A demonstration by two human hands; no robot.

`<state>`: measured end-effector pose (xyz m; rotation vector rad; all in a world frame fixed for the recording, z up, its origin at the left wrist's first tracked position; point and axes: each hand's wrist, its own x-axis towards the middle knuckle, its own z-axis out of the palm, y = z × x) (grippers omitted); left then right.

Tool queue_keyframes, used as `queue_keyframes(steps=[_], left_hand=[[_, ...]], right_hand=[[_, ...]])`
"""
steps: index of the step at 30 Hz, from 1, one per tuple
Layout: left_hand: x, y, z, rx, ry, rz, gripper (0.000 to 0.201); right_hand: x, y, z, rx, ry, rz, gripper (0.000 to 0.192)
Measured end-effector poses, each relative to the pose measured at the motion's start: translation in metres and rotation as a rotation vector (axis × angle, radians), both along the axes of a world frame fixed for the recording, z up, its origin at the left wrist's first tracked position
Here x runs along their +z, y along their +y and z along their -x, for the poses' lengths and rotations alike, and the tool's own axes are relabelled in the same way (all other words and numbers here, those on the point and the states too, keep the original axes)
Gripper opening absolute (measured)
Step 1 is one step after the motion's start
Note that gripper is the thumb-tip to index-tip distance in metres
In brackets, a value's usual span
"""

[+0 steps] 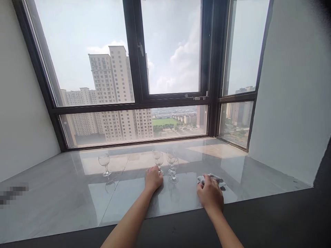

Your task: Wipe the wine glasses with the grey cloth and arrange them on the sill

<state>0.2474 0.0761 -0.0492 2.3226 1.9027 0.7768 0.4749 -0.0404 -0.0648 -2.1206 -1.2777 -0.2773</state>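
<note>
The wide marble window ledge [64, 193] fills the lower half of the frame, glossy and hard, running up to the dark-framed window [137, 100] across the top. That surface is the main hazard — stemmed glass on polished stone slides easily, and anything knocked over would likely crack or roll.

The left hand [153, 179], at lower centre, rests on the ledge with its fingers [157, 171] curled right at the foot of a wine glass [158, 161]; I cannot tell whether they actually grip the base or only touch it. A careless sideways nudge there could tip this glass into the two glasses [172, 165] standing just beside it to the right, which sit so close together that they overlap in the view and may already be touching. One fall could take all three.

The right hand [210, 193], right of centre, lies palm down with its fingers bent over a small crumpled grey cloth [216, 179], pressing or loosely holding it — the grasp itself is hidden. Dragged left, the cloth could catch a stem.

A lone glass [104, 163] stands well apart at centre left, out of harm's reach.

Counted: one ledge, two hands, four glasses — one apart, three clustered — and one cloth.
</note>
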Motion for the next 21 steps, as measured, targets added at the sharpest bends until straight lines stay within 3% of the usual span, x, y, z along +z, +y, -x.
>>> queue_keyframes(steps=[21], left_hand=[[0.0078,-0.0068,-0.0008,-0.001,0.046,-0.005,0.013]], right_hand=[[0.0019,-0.0014,0.0010,-0.015,0.004,0.003,0.037]])
